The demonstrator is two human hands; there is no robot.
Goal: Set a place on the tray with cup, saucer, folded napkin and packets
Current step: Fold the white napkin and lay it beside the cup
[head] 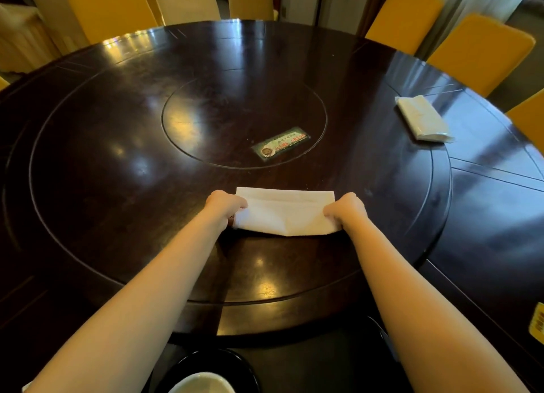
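A white napkin [285,210] lies partly folded on the dark turntable, straight ahead of me. My left hand [225,205] pinches its left edge and my right hand [347,212] pinches its right edge, both arms stretched forward. At the bottom edge of the view a white cup [203,384] sits on a dark saucer [235,363], only partly in frame. A dark tray [379,333] edge shows under my right forearm.
A round dark wooden table [485,216] carries a large turntable [103,172] with a card [281,146] near its centre. A pack of white tissues [422,118] lies at the far right. Yellow-covered chairs [479,51] ring the table. A yellow packet [536,323] sits at the right edge.
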